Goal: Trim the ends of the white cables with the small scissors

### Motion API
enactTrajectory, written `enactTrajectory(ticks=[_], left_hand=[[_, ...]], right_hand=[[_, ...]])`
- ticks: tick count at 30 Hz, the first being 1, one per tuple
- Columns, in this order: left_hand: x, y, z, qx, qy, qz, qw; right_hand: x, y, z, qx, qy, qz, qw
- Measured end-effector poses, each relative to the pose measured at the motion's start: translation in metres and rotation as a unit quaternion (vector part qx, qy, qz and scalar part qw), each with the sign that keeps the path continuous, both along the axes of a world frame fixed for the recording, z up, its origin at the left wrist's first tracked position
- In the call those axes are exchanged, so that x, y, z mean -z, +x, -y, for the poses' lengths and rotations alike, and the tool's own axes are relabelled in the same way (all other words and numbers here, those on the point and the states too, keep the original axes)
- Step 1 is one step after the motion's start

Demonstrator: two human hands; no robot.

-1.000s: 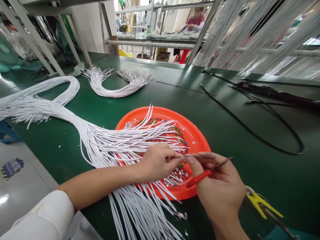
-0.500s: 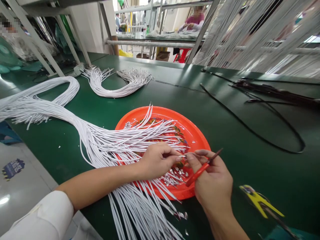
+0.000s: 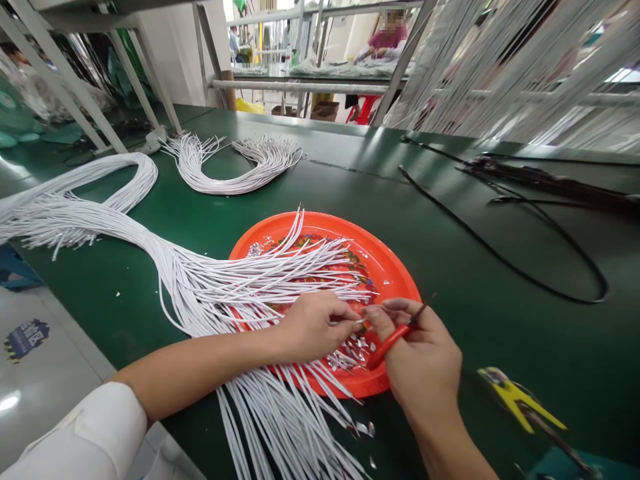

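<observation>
My left hand (image 3: 317, 327) is closed in a pinch on the end of a white cable (image 3: 361, 321) over the tray. Close beside it, my right hand (image 3: 425, 353) is wrapped around a red-handled tool (image 3: 390, 343) with a narrow dark tip that points up and right. The right thumb and forefinger meet near the cable end; whether they touch it is too small to tell. Under both hands lies an orange-red oval tray (image 3: 395, 267) with a flower pattern. A fanned bundle of white cables (image 3: 200, 287) runs across it from the left. Silvery foil scraps (image 3: 355, 350) lie in the tray.
Another white cable bundle (image 3: 225, 180) lies curved farther back on the green table (image 3: 350, 180). Black cables (image 3: 540, 180) are at the right, and a yellow-handled tool (image 3: 520, 400) at the lower right. Behind stand metal rails (image 3: 320, 87); a person (image 3: 390, 40) sits beyond them.
My right hand and the red-handled tool have shifted slightly left and turned a little. My left hand stays nearly in place, pinching the cable end.
</observation>
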State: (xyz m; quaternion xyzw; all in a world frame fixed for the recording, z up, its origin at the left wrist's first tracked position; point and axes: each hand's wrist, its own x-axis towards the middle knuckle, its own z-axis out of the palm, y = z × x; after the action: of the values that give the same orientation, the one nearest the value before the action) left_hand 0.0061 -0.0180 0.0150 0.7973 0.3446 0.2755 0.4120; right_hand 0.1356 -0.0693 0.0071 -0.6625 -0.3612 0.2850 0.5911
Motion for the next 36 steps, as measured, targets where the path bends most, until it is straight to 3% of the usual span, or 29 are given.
enactTrajectory(ticks=[8, 15, 19, 26, 28, 33, 36], left_hand=[[-0.001, 0.001, -0.002, -0.029, -0.063, 0.033, 0.997], [0.001, 0.000, 0.000, -0.052, 0.006, 0.007, 0.999], [-0.002, 0.001, 0.001, -0.054, -0.024, 0.022, 0.998], [-0.010, 0.001, 0.001, -0.055, -0.075, 0.065, 0.994], [-0.011, 0.000, 0.001, -0.061, -0.071, 0.065, 0.993], [-0.010, 0.000, 0.000, -0.071, -0.077, 0.087, 0.991], [-0.009, 0.001, 0.000, -0.074, -0.088, 0.105, 0.988]], right_hand=[[-0.001, 0.002, -0.001, 0.031, 0.003, -0.064, 0.997], [-0.003, -0.003, 0.001, 0.021, 0.021, 0.002, 1.000], [-0.001, -0.001, 0.000, 0.023, 0.015, 0.055, 0.998], [0.004, 0.003, -0.002, 0.011, 0.000, 0.008, 1.000], [0.002, 0.005, -0.001, -0.018, -0.005, -0.006, 1.000], [-0.002, 0.007, 0.002, -0.166, -0.056, -0.002, 0.985], [-0.004, 0.003, 0.003, -0.183, -0.075, 0.008, 0.980]])
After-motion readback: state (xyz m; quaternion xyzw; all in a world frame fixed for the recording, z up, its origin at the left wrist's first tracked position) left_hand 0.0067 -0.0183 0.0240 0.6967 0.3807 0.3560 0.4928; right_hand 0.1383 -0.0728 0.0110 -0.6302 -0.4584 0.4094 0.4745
